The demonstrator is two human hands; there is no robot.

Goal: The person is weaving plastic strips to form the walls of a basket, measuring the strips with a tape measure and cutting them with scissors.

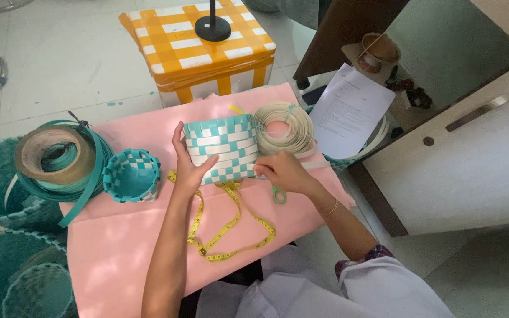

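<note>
One teal-and-white checkered woven basket (221,148), boxy, between both hands.

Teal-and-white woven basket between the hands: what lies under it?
Under the woven basket lies the pink sheet, and a yellow tape measure trails out from its lower edge. The basket covers whatever lies directly beneath it.
</note>
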